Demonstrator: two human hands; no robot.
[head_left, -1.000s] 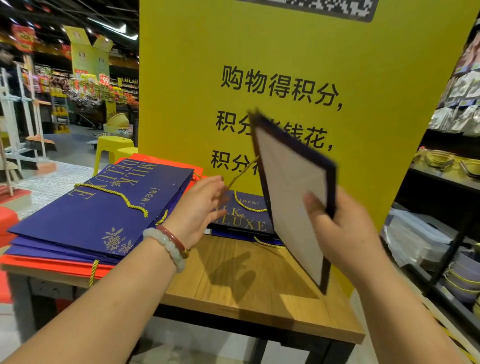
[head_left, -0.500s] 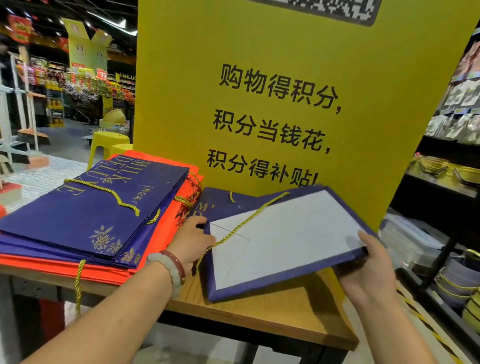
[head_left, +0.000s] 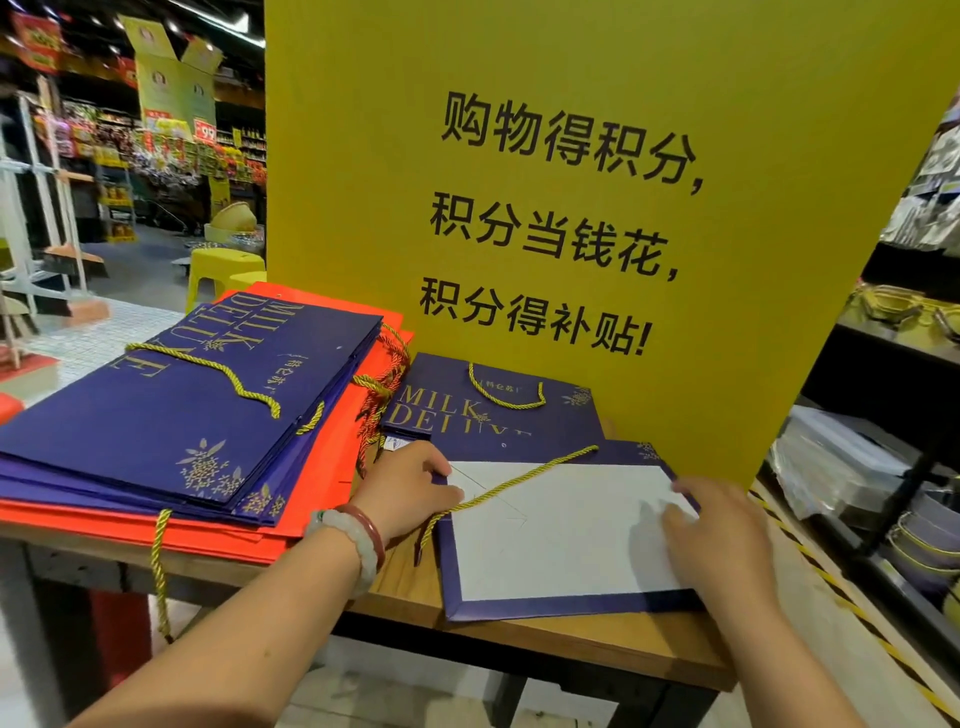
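A flattened purple gift bag (head_left: 561, 535) lies white side up at the lower centre-right of the frame, on the wooden table (head_left: 597, 644). The right hand (head_left: 722, 540) presses its right edge with straight fingers. The left hand (head_left: 410, 493) rests bent-fingered on its upper-left corner by the gold cord (head_left: 519, 483); whether it pinches is unclear. A bag stack (head_left: 171, 415) lies at left.

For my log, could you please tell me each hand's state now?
Left hand: on the folded bag, grip unclear.
Right hand: open, pressing the bag.
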